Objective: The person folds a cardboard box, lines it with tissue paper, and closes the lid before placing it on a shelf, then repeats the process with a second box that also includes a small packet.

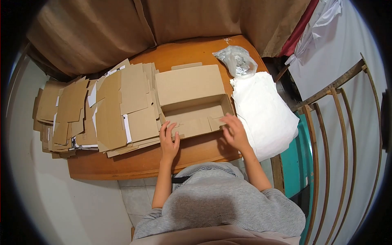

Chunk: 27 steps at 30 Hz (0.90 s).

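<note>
Open brown cardboard box (197, 127) sits on the orange-brown wooden table (122, 165), right in front of me, long side toward me. Its broad rectangular lid (190, 85) is up at the far side; the inside looks bare. My left hand (168, 143) is at the near left corner, fingers apart, tips at the near wall; contact there isn't clear. My right hand (237, 132) is at the near right corner, fingers loosely bent by a small cardboard flap (215, 123). Can't tell whether they're clamped on it.

Around it: overlapping piles of flat brown cardboard sheets (110, 112) to the left, nearest pile right up against the box, white bits poking out between layers. Thick stack of white paper sheets (263, 116) just beside the box, right. Translucent plastic bag with silvery contents (239, 61) beyond the paper, near the far right corner of the table.
</note>
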### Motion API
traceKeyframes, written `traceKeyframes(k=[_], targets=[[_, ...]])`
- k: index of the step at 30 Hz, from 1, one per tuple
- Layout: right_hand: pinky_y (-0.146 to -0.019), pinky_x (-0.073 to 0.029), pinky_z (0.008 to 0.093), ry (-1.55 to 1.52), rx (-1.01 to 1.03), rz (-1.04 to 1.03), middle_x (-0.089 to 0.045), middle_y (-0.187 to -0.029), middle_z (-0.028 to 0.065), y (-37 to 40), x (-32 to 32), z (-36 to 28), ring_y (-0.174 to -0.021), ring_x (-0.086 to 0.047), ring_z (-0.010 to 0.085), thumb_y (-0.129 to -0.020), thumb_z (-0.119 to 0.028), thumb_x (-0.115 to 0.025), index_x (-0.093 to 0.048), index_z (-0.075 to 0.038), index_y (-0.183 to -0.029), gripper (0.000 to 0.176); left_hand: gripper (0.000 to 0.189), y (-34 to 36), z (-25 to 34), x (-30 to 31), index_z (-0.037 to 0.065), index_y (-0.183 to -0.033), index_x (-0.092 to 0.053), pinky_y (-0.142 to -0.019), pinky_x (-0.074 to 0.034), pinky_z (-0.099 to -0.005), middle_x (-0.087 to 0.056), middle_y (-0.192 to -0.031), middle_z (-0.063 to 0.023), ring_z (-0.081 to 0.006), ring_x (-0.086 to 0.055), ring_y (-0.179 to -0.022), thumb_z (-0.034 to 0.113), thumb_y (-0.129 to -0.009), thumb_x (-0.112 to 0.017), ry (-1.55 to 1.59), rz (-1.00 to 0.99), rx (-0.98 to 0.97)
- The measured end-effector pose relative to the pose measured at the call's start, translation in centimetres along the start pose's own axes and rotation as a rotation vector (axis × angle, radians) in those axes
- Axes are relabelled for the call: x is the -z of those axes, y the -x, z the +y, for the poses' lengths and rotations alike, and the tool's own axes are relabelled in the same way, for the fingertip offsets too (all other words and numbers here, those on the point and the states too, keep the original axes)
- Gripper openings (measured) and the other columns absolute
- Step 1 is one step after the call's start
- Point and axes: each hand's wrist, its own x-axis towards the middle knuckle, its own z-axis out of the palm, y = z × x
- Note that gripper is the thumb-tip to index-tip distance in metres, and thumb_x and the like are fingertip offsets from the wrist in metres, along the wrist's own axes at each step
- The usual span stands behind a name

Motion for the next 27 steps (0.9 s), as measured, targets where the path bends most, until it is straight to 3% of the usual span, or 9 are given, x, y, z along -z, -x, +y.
traceKeyframes(k=[4,6,10,14,16,19,23,25,27], targets=[[-0.101,-0.037,0.0375,-0.060,-0.217,0.247,-0.052,-0.126,0.0176,-1.3,0.1,2.5,-0.120,-0.047,0.0324,-0.088,-0.009,-0.050,-0.047,-0.001,-0.127,0.039,0.041,-1.0,0.2,-0.3,0.003,-0.129,-0.045,-0.106,-0.027,-0.0431,-0.040,-0.134,-0.0181,-0.0337,-0.036,-0.127,0.013,-0.090,-0.050,0.013,0.124,0.012],[-0.103,-0.033,0.0345,-0.846,-0.684,0.338,-0.046,-0.134,0.0159,-2.0,-1.6,5.6,-0.124,-0.043,0.0255,-0.094,-0.017,-0.042,-0.042,-0.001,-0.133,0.042,0.045,-1.8,-1.1,-0.6,0.001,-0.136,-0.037,-0.110,-0.022,-0.0403,-0.034,-0.141,-0.0181,-0.0319,-0.030,-0.133,0.022,-0.097,-0.040,0.285,0.158,0.230],[-0.103,-0.033,0.0307,-1.158,-1.010,0.157,-0.049,-0.131,0.0129,-2.6,-2.9,7.7,-0.123,-0.043,0.0216,-0.100,-0.028,-0.036,-0.041,0.001,-0.134,0.045,0.048,-2.4,-2.0,-0.5,0.002,-0.141,-0.030,-0.109,-0.022,-0.0362,-0.031,-0.145,-0.0196,-0.0307,-0.028,-0.135,0.026,-0.100,-0.032,0.345,0.059,0.377],[-0.102,-0.032,0.0305,-0.939,-1.033,0.135,-0.049,-0.130,0.0131,-2.1,-4.6,9.2,-0.122,-0.044,0.0229,-0.100,-0.030,-0.035,-0.040,0.002,-0.135,0.047,0.048,-2.5,-3.2,-1.1,0.002,-0.142,-0.028,-0.107,-0.028,-0.0351,-0.035,-0.142,-0.0217,-0.0333,-0.035,-0.131,0.023,-0.099,-0.034,0.248,-0.033,0.503],[-0.098,-0.036,0.0314,-0.560,-0.598,0.023,-0.054,-0.122,0.0154,-1.9,-4.3,8.7,-0.115,-0.049,0.0232,-0.100,-0.032,-0.036,-0.045,0.003,-0.129,0.046,0.048,-2.5,-3.4,-1.4,0.002,-0.142,-0.027,-0.105,-0.031,-0.0345,-0.037,-0.141,-0.0227,-0.0345,-0.038,-0.130,0.022,-0.099,-0.034,0.203,-0.078,0.567],[-0.089,-0.042,0.0367,-0.313,-0.502,-0.042,-0.059,-0.107,0.0235,-2.4,-3.8,8.4,-0.103,-0.057,0.0315,-0.099,-0.030,-0.036,-0.049,0.005,-0.117,0.042,0.043,-2.1,-3.5,-1.4,0.005,-0.139,-0.036,-0.093,-0.041,-0.0334,-0.057,-0.120,-0.0203,-0.0264,-0.055,-0.109,0.021,-0.099,-0.035,0.144,-0.009,0.517],[-0.079,-0.045,0.0435,-0.119,-0.489,0.004,-0.058,-0.094,0.0308,-3.2,-3.4,6.9,-0.092,-0.058,0.0428,-0.098,-0.026,-0.037,-0.049,0.006,-0.108,0.036,0.040,-2.1,-3.0,-1.4,0.005,-0.135,-0.044,-0.078,-0.046,-0.0324,-0.065,-0.101,-0.0193,-0.0235,-0.061,-0.085,0.021,-0.098,-0.037,0.105,0.039,0.597],[-0.088,-0.042,0.0500,-0.097,-0.649,-0.114,-0.053,-0.111,0.0345,-3.9,-2.3,5.3,-0.104,-0.050,0.0501,-0.095,-0.015,-0.035,-0.039,0.003,-0.130,0.039,0.039,-2.2,-2.5,-1.3,0.005,-0.131,-0.048,-0.071,-0.046,-0.0313,-0.065,-0.091,-0.0183,-0.0216,-0.058,-0.074,0.021,-0.097,-0.039,0.076,0.088,0.570],[-0.086,-0.043,0.0503,-0.050,-0.649,-0.119,-0.055,-0.107,0.0346,-3.2,-2.5,5.9,-0.101,-0.052,0.0499,-0.095,-0.015,-0.036,-0.040,0.002,-0.130,0.039,0.039,-2.5,-1.9,-0.9,0.004,-0.131,-0.048,-0.073,-0.046,-0.0314,-0.065,-0.094,-0.0192,-0.0223,-0.059,-0.076,0.020,-0.097,-0.039,0.091,0.069,0.601]])
